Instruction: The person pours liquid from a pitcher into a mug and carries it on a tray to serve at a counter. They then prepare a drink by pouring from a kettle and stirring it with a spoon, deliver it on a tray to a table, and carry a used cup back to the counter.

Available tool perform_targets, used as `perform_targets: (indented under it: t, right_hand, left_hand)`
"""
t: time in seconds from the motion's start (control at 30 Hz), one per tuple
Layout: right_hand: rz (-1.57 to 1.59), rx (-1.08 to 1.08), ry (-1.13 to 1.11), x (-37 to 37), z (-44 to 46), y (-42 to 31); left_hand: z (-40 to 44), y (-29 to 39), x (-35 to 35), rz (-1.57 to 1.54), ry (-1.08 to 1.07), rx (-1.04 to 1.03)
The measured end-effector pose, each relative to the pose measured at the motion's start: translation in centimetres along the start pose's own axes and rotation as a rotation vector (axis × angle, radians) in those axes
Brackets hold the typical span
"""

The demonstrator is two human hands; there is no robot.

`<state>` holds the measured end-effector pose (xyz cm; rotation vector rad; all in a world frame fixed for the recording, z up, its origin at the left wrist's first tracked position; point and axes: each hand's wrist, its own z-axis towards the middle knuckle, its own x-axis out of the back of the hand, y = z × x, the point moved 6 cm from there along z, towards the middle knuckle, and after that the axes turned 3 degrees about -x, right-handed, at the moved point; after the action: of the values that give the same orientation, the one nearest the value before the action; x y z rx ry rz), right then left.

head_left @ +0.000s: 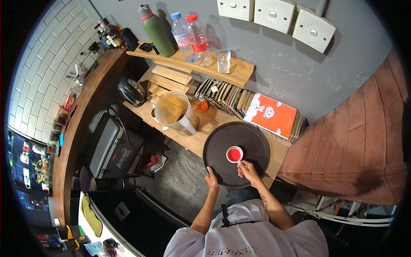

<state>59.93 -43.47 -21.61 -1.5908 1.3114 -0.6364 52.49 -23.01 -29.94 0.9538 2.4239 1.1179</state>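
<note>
A round dark serving tray (218, 145) lies on the wooden counter, its near edge sticking out toward me. On it stands a small white cup (228, 159) of red liquid, upright. My right hand (249, 172) pinches the cup's handle between thumb and fingers. At the tray's lower left rim, my left hand (212, 179) grips the edge; the thumb shows, while the other fingers are mostly hidden. Left of the tray is a large translucent pitcher (188, 122) with amber liquid, beside a small orange object (202, 106).
Behind the tray are a red notebook (274, 113) and a row of books (224, 97). A wall shelf (239, 73) carries a green flask (157, 34), plastic bottles (199, 45) and a glass (223, 62). A black kettle (130, 92) stands left; a brown covered bulk (346, 150) rises right.
</note>
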Motion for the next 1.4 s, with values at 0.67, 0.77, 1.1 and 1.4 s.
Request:
perform_targets:
  t: [0.67, 0.77, 1.1, 1.4]
  right_hand:
    - [-0.266, -0.122, -0.21, -0.3, -2.7, -3.3]
    - [-0.327, 0.057, -0.211, -0.4, -2.7, -5.1]
    - [-0.812, 0.596, -0.062, -8.0, -3.0, -14.0]
    - [-0.428, 0.381, -0.815, -21.5, -8.3, -6.3]
  left_hand:
    - [-5.3, 2.2, 7.3, -0.02, 0.193, -0.09]
    - [-9.0, 4.8, 9.4, -0.015, 0.23, -0.062]
    - [-17.3, 2.2, 21.5, -0.198, 0.451, -0.101]
    - [-33.4, -4.3, 30.0, -0.503, 0.912, -0.164]
